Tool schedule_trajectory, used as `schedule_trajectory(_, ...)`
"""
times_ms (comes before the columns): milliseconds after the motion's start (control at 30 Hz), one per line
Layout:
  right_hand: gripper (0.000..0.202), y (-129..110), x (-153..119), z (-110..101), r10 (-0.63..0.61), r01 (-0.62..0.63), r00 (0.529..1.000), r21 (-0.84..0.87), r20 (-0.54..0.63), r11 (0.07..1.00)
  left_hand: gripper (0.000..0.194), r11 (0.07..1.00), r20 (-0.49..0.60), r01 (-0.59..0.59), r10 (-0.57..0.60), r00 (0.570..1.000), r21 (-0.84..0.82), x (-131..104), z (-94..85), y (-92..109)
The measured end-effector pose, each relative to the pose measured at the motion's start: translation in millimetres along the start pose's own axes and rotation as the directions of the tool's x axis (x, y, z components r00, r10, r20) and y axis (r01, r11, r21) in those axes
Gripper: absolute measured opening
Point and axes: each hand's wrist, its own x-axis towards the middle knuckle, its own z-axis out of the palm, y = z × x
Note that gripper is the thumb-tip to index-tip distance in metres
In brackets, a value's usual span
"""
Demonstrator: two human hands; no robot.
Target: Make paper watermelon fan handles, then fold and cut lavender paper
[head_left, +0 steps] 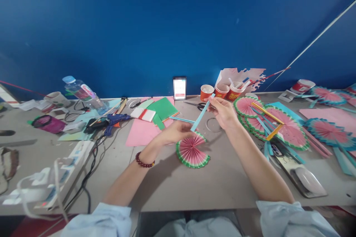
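Between my two hands stretches a light blue paper strip (202,115), slanting up to the right. My left hand (180,132) pinches its lower end, just above a pleated pink paper fan (193,152) with a green zigzag rim. That fan is spread nearly into a full round, with a gap at its right side; whether the strip or my left hand touches it, I cannot tell. My right hand (221,110) has its fingers closed on the strip's upper end. Behind my left hand lie more thin blue strips (182,119).
Finished-looking watermelon fans (289,126) pile up on the right, near a computer mouse (307,179). Red paper cups (221,92), scissors (198,105) and a phone (179,88) are at the back. Left are a blue glue gun (115,120), a power strip (68,177) and a bottle (83,90).
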Motion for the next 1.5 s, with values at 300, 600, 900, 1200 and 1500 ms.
schedule_trajectory(300, 0.03, -1, 2, -30, 0.163, -0.096, 0.976, -0.381, 0.147, 0.919, 0.016, 0.615, 0.055, -0.13, 0.139, 0.989, 0.778, 3, 39.9, -26)
schedule_trajectory(600, 0.031, 45, -45, -15, 0.454, -0.395, 0.852, -0.249, 0.259, 0.884, 0.032, 0.933, -0.376, -0.074, 0.214, 0.901, 0.352, 6, 31.9, -37)
schedule_trajectory(900, 0.039, 53, -75, 1, 0.332, -0.309, 0.923, -0.138, 0.193, 0.941, 0.048, 0.825, -0.285, -0.112, -0.062, 0.956, -0.555, -3, 56.5, -54)
schedule_trajectory(1200, 0.032, 61, -85, 9, 0.163, -0.124, 0.977, -0.258, 0.134, 0.958, 0.036, 0.802, -0.419, -0.148, -0.136, 0.898, -0.578, -9, 65.3, -56)
schedule_trajectory(1500, 0.041, 73, -53, -61, -0.109, 0.265, 0.964, -0.898, 0.242, 0.35, 0.013, 0.716, -0.325, -0.147, -0.117, 0.939, -0.682, -19, 40.8, -53)
